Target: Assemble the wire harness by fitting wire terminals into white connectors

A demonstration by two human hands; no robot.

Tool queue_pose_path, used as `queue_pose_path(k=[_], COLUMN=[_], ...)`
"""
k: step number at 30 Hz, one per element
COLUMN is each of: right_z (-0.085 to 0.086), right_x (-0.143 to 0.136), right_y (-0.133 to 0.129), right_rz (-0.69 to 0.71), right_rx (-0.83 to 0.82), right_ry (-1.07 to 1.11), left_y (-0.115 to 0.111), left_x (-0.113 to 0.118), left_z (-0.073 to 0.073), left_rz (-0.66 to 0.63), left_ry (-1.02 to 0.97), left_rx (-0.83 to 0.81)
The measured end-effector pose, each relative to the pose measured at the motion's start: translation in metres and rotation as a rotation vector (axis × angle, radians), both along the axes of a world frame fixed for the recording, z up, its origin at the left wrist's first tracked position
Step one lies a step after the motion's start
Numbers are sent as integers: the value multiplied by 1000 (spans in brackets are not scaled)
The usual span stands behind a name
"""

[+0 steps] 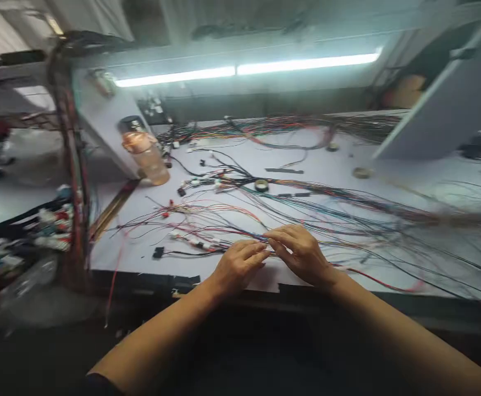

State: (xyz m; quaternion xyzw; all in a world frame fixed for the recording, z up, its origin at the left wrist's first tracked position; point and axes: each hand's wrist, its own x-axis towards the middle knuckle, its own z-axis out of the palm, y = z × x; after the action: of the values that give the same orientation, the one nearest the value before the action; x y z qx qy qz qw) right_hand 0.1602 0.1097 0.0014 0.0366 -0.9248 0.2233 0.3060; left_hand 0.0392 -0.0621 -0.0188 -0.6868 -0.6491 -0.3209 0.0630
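Observation:
Both of my hands meet over the front of a white worktop (240, 278). My left hand (242, 263) is closed around a bundle of thin coloured wires (219, 228), its fingertips pinched together. Close against it, my right hand (298, 250) pinches the same wire bundle from the right side. White and dark connectors (199, 243) lie on the wire ends left of my left hand, with a black connector (158, 252) nearest the front edge. A red wire (380, 279) runs off to the right beyond my right wrist. The exact grip point is partly hidden by my fingers.
A roll of tape (261, 185) rests behind my hands beside a long wire harness (326, 190). An orange-topped bottle (145, 151) stands at the back left. Hanging cables (69, 165) flank the left edge; a slanted white panel (438, 104) stands at right.

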Motion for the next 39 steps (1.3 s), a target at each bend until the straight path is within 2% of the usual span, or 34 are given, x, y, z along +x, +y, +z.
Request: queue_pose_path(k=[3, 6, 8, 11, 16, 23, 26, 32, 36, 39], right_z=[-11, -21, -28, -37, -43, -41, -41, -41, -37, -33], right_x=[-30, -44, -46, -44, -44, -44, -44, -45, -45, -43], right_y=[-27, -40, -42, -40, -36, -35, -35, -34, -35, -34], right_rz=[78, 92, 100, 107, 100, 107, 103, 100, 86, 44], right_rx=[25, 109, 165, 206, 175, 175, 185, 203, 195, 181], right_ry=[-8, -57, -92, -126, -98, -103, -105, -102, -88, -55], left_y=[-43, -84, -102, -113, -112, -110, -97, -65, -55, -56], left_x=[-10, -29, -42, -55, -55, -51, -47, -54, -69, -73], left_z=[2, 1, -2, -9, -16, -8, -3, -3, -1, 6], left_rz=[142, 342, 451, 520, 533, 550, 561, 533, 487, 455], left_ry=[-48, -52, -38, -39, -66, -85, -86, -68, -187, -440], left_rx=[122, 151, 130, 65, -11, 40, 25, -146, -189, -115])
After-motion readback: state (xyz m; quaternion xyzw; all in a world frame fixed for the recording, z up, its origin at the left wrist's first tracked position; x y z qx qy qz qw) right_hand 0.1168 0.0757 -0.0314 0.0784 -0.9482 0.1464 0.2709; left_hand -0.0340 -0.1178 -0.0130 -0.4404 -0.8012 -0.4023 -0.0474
